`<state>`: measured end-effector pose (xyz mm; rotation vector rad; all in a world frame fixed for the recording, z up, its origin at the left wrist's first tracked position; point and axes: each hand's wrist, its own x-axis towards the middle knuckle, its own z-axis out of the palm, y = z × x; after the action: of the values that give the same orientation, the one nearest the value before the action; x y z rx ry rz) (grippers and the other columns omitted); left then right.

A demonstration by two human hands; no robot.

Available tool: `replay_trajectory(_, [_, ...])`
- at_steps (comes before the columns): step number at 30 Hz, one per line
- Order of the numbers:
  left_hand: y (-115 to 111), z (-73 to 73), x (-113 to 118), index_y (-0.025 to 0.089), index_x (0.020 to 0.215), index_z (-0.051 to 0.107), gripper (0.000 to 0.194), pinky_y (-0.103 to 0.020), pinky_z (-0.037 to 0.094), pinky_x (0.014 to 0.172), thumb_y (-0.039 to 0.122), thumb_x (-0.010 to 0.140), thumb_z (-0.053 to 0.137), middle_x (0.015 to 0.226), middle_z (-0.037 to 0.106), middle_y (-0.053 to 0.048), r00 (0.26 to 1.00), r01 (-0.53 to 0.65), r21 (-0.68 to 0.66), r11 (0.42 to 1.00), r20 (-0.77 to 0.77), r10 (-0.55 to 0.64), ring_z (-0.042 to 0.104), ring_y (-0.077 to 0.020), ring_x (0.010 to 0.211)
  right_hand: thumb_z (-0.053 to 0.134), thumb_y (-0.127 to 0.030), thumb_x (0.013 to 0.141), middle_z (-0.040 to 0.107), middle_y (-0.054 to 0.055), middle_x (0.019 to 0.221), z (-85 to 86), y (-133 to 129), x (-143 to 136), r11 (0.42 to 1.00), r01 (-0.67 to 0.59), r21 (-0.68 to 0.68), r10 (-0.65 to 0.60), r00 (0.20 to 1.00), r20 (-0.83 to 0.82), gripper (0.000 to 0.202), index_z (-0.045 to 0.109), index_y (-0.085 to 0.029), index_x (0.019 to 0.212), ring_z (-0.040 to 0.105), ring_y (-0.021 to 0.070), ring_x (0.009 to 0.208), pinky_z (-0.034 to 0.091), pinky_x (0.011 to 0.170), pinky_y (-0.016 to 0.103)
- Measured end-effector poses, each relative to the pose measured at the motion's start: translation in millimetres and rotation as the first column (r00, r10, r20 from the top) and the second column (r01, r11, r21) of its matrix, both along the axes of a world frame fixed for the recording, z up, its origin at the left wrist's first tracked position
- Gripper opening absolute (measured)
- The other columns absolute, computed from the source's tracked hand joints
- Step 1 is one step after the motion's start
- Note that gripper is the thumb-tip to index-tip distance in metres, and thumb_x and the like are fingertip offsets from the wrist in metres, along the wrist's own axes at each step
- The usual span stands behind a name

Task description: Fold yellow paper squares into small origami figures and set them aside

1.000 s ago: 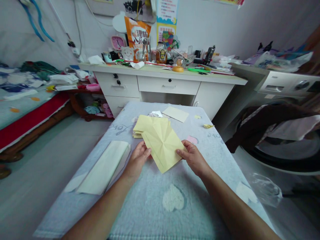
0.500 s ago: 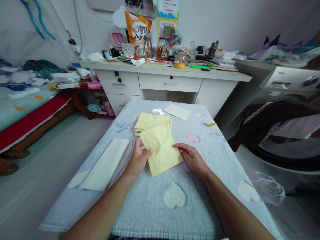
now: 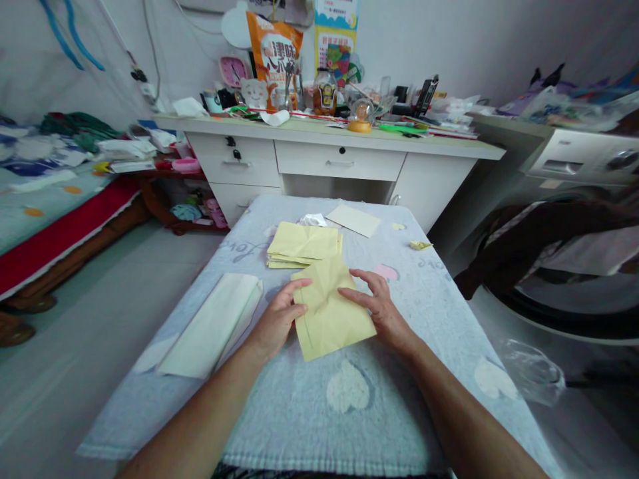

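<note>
A square sheet of yellow paper (image 3: 332, 319), marked with fold creases, lies at a slant in front of me. At its left edge, my left hand (image 3: 279, 319) holds the sheet, the thumb on top. My right hand (image 3: 384, 313) is at the other edge, thumb and forefinger stretched apart, one digit resting on the paper. The rest of that hand's fingers are partly hidden. Just beyond the sheet sits a stack of yellow paper (image 3: 304, 241), partly overlapped by it.
Folded whitish paper (image 3: 212, 326) lies left on the cloth-covered table (image 3: 399, 426). Farther back are a crumpled white piece (image 3: 313, 219), a pale card (image 3: 353, 219) and a small yellow folded piece (image 3: 420, 245). A cluttered desk (image 3: 344, 133) stands behind; a washing machine (image 3: 574, 159) is right.
The yellow sheet has shifted slightly toward me and right. My right fingers have spread and moved onto its edge; my left forefinger now shows over the paper.
</note>
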<state>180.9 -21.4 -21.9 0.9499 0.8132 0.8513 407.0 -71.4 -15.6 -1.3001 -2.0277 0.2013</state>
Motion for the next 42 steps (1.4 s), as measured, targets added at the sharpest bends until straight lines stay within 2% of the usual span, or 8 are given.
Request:
replay_trajectory(4, [-0.4, -1.5, -0.5, 0.018, 0.119, 0.052, 0.054, -0.031, 0.049, 0.076, 0.017, 0.065, 0.058, 0.104, 0.067, -0.006, 0.995, 0.013, 0.047, 0.999, -0.096, -0.008, 0.066, -0.0216, 0.088, 0.070, -0.034, 0.079, 0.029, 0.005, 0.151, 3.9, -1.1, 3.3, 1.000, -0.006, -0.001, 0.006, 0.998, 0.062, 0.043, 0.061, -0.036, 0.121, 0.023, 0.0331, 0.138, 0.024, 0.107, 0.056])
replay_trajectory(8, [1.6, -6.8, -1.1, 0.018, 0.118, 0.053, 0.051, -0.031, 0.048, 0.073, 0.021, 0.068, 0.058, 0.097, 0.067, -0.005, 0.973, 0.055, 0.104, 0.993, -0.228, -0.031, 0.064, -0.0204, 0.082, 0.061, -0.029, 0.086, 0.062, 0.007, 0.123, 6.0, -0.8, 5.6, 0.969, -0.223, -0.110, 0.219, 0.975, -0.046, 0.027, 0.066, -0.029, 0.112, 0.047, 0.0261, 0.124, 0.035, 0.102, 0.046])
replay_trajectory(14, [8.7, -8.8, -8.7, 0.021, 0.103, 0.068, 0.031, -0.031, 0.045, 0.087, 0.032, 0.075, 0.062, 0.122, 0.056, -0.008, 0.862, -0.042, 0.528, 0.848, -0.410, 0.298, 0.049, -0.0263, 0.119, 0.044, -0.025, 0.094, 0.069, 0.004, 0.087, 3.5, -2.5, 2.8, 0.899, -0.216, -0.381, 0.137, 0.965, -0.225, 0.025, 0.068, -0.020, 0.092, 0.062, 0.0162, 0.081, 0.047, 0.078, 0.028])
replay_trajectory(19, [3.6, 2.7, -16.8, 0.016, 0.114, 0.063, 0.058, -0.039, 0.042, 0.096, 0.061, 0.088, 0.038, 0.115, 0.065, -0.014, 0.985, 0.073, 0.351, 0.934, -0.171, -0.013, 0.058, -0.0277, 0.110, 0.044, -0.028, 0.093, 0.066, 0.002, 0.080, -0.7, -1.5, 1.9, 0.900, -0.145, -0.412, 0.022, 0.957, -0.289, 0.026, 0.067, -0.017, 0.087, 0.059, 0.0156, 0.075, 0.045, 0.071, 0.026])
replay_trajectory(23, [-2.0, 5.7, -13.6, 0.017, 0.123, 0.056, 0.067, -0.037, 0.048, 0.089, 0.049, 0.067, 0.074, 0.116, 0.065, -0.012, 0.962, 0.251, 0.260, 0.932, -0.171, -0.211, 0.061, -0.0291, 0.106, 0.045, -0.031, 0.092, 0.065, 0.002, 0.080, -7.9, 0.2, 1.4, 0.888, -0.137, -0.438, -0.028, 0.937, -0.349, 0.026, 0.067, -0.016, 0.090, 0.060, 0.0165, 0.076, 0.046, 0.072, 0.027])
replay_trajectory(29, [-5.0, -0.1, -4.4, 0.018, 0.103, 0.068, 0.034, -0.037, 0.049, 0.089, 0.025, 0.069, 0.069, 0.101, 0.072, -0.006, 0.883, 0.304, 0.365, 0.880, -0.455, -0.117, 0.064, -0.0256, 0.097, 0.050, -0.034, 0.089, 0.069, 0.001, 0.082, -7.4, -2.0, 3.0, 0.857, -0.189, -0.479, -0.026, 0.913, -0.407, 0.025, 0.069, -0.017, 0.093, 0.062, 0.0190, 0.080, 0.050, 0.076, 0.030])
replay_trajectory(35, [-8.9, -2.1, -4.5, 0.017, 0.087, 0.072, 0.019, -0.029, 0.051, 0.069, 0.020, 0.071, 0.062, 0.078, 0.072, -0.002, 0.809, 0.430, 0.426, 0.796, -0.573, -0.130, 0.066, -0.0212, 0.075, 0.055, -0.030, 0.086, 0.071, 0.001, 0.088, -5.3, -3.4, 5.3, 0.809, -0.238, -0.538, -0.001, 0.914, -0.406, 0.025, 0.066, -0.018, 0.105, 0.064, 0.0179, 0.079, 0.049, 0.071, 0.027])
replay_trajectory(42, [-9.9, -13.1, -0.8, 0.021, 0.131, 0.044, 0.057, -0.021, 0.045, 0.052, 0.022, 0.076, 0.060, 0.079, 0.069, -0.001, 0.875, 0.292, 0.311, 0.904, -0.469, -0.122, 0.063, -0.0145, 0.062, 0.061, -0.025, 0.079, 0.070, 0.004, 0.085, -0.7, -1.1, 2.3, 0.809, 0.081, -0.582, -0.162, 0.983, -0.088, 0.030, 0.058, -0.016, 0.107, 0.061, 0.0166, 0.070, 0.041, 0.060, 0.023])
